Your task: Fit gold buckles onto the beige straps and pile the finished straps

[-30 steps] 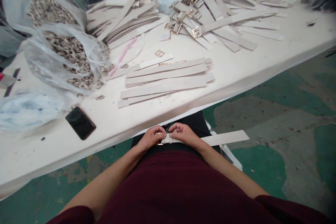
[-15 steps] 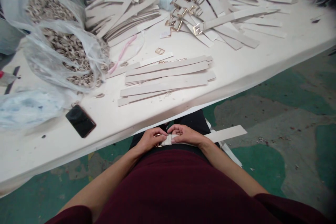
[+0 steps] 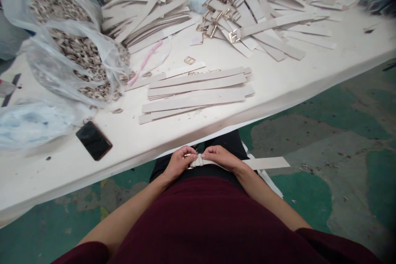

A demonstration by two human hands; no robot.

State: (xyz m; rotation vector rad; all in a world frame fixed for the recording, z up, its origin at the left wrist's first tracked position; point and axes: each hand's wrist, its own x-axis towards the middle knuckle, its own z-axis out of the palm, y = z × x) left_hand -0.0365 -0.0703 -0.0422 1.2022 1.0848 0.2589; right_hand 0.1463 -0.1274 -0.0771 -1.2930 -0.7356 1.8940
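A pale beige belt strap (image 3: 269,163) lies across my lap, its free end sticking out to the right past my forearm. My left hand (image 3: 181,161) is closed at the strap's buckle end, where a bit of the gold buckle (image 3: 189,168) shows beside the fingers. Close by, my right hand (image 3: 218,156) pinches the strap at a narrow loop band (image 3: 200,160). Both sets of fingertips nearly meet over this band. The fingers cover most of the buckle.
Flat straps (image 3: 198,86) lie on the white table (image 3: 130,140) before me. Behind them are a heap of buckled straps (image 3: 253,16) and a strap stack (image 3: 157,12). Left are a plastic bag of small loops (image 3: 83,53) and a phone (image 3: 93,140). A loose buckle (image 3: 189,60) lies mid-table.
My right hand's fingers have drawn in and closed on the strap at the loop band. My left hand has tilted slightly upward, still at the buckle end.
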